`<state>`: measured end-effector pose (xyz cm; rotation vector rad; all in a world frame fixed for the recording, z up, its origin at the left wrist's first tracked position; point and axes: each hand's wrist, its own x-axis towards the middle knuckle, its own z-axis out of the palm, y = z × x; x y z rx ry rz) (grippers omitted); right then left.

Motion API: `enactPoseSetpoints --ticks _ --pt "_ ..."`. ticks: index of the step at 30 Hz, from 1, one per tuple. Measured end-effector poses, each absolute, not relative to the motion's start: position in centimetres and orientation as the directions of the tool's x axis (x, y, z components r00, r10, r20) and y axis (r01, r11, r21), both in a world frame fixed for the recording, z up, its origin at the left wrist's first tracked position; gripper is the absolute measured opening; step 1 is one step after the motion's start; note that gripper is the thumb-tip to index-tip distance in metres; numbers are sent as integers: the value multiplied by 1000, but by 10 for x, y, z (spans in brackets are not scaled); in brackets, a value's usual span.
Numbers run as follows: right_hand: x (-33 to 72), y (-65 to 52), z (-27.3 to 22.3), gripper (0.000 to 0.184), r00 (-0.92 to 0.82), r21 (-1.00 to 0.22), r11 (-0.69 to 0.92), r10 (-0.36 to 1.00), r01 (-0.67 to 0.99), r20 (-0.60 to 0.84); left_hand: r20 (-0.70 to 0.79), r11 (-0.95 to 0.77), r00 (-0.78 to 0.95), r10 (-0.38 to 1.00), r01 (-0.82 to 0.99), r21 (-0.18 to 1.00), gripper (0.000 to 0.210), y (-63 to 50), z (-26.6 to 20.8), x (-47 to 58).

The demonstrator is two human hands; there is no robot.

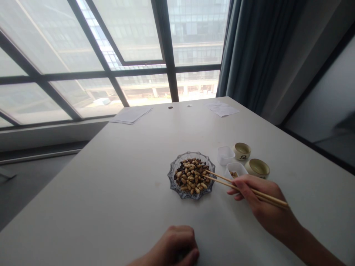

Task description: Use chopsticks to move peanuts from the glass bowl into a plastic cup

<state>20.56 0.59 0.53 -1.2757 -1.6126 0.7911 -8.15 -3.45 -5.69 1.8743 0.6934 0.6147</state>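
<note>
Chopsticks (244,187) are the thing in hand, but start at the left: a stack of papers (131,114) lies on the far left part of the white table (111,177), near the window edge. Closer to you, your left hand (174,245) rests on the table at the bottom edge of the view, fingers curled into a loose fist — it holds nothing you can see. Beyond it, near the table's middle, sits a scalloped glass dish (192,175) heaped with pale peanuts and darker bits. The chopstick tips lie over the dish's right side, touching the heap. Just right of the dish stand two small white square containers (230,161), the nearer one with something brown in it, and beside them two round ceramic cups (250,159). Your right hand (259,201) is closed around the chopsticks, gripping them partway along, their back ends jutting out to the right. Farther back — a loose sheet of paper (222,108).
</note>
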Motion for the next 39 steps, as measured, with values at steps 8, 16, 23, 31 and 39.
enactPoseSetpoints --ticks 8,16,23,31,39 --pt "204 5 4 24 -121 -822 385 921 419 370 126 -351 703 700 185 918 56 -34 -59 -82" --pt "212 1 18 21 -177 -766 444 894 465 411 128 -349 691 711 188 918 53 -35 -58 -81" --pt "203 6 10 22 -237 -758 473 881 450 409 134 -356 699 702 182 916 53 -35 -57 -81" --pt "199 5 6 21 -220 -731 489 871 475 439 147 -358 700 699 164 919 53 -35 -58 -82" --pt "202 2 -2 22 -171 -786 438 898 436 406 135 -354 703 698 175 919 51 -36 -56 -82"
